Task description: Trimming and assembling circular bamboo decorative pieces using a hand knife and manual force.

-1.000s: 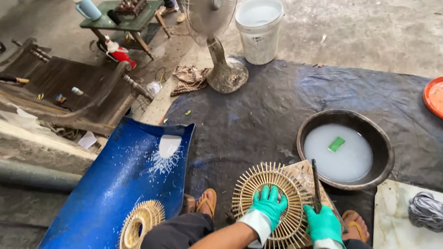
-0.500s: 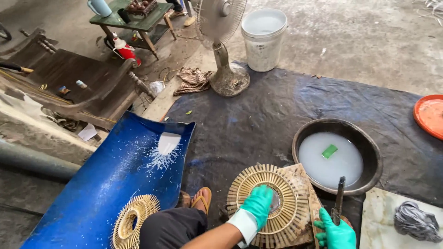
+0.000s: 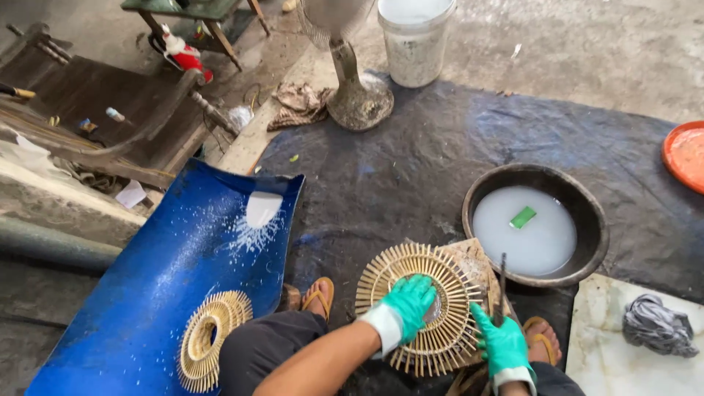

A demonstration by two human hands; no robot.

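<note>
Gloves, both green, mark the person's hands low in the view. The left hand (image 3: 411, 304) lies palm-down on the middle of a round cane disc (image 3: 419, 308), its fingers spread and pressing on the hub, so it holds the disc flat rather than gripping round it. The disc rests on a worn wooden block (image 3: 475, 265) set on a dark tarp (image 3: 411, 161), just in front of the person's sandalled feet. The right hand (image 3: 502, 345) is clenched around the handle of a thin dark tool (image 3: 501, 282), perhaps a brush or blade; I cannot tell which. The tool's long axis runs nearly straight away from the person, tip pointing far, and it stands just off the disc's right rim, between disc and basin. So the disc lies directly left of the tool, touching or nearly touching it, and the right hand is the nearer one to that rim.

Just beyond the tool, to the right and farther off, sits a dark basin (image 3: 587, 213) of milky liquid with a small green piece floating in it. To the left a blue curved sheet (image 3: 147, 293), splashed white, carries a second cane disc (image 3: 211, 339) near its near end. Farther off stand a white bucket (image 3: 414, 44) and a fan base (image 3: 359, 103). A grey rag (image 3: 656, 326) lies on a pale slab at near right.
</note>
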